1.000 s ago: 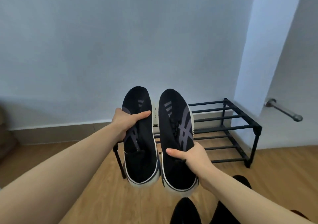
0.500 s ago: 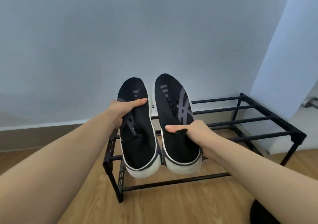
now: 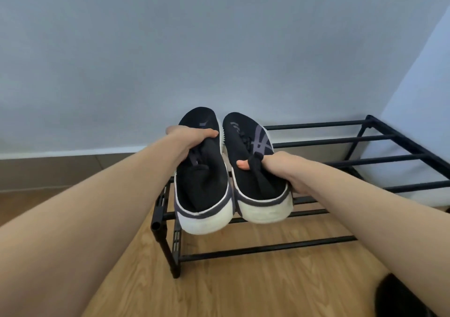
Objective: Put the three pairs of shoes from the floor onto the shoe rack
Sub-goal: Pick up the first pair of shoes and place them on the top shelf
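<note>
At the centre of the frame, the left hand (image 3: 188, 137) and right hand (image 3: 280, 168) each grip a black sneaker (image 3: 202, 177) above the shoe rack (image 3: 316, 143), seemingly ready to lower both onto its top bars.

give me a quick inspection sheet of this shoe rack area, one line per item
surface: wooden floor, bare where it shows
job's things: left shoe and right shoe, black with white soles, held side by side over the left end of the black shoe rack, toes toward the wall; whether they touch the bars cannot be told; no other shoe on the rack
clutter: dark object at the lower right edge, too cut off to identify
grippers: left hand grips the left shoe; right hand grips the right shoe
cables: nothing seen
surroundings: plain wall with a baseboard behind the rack
</note>
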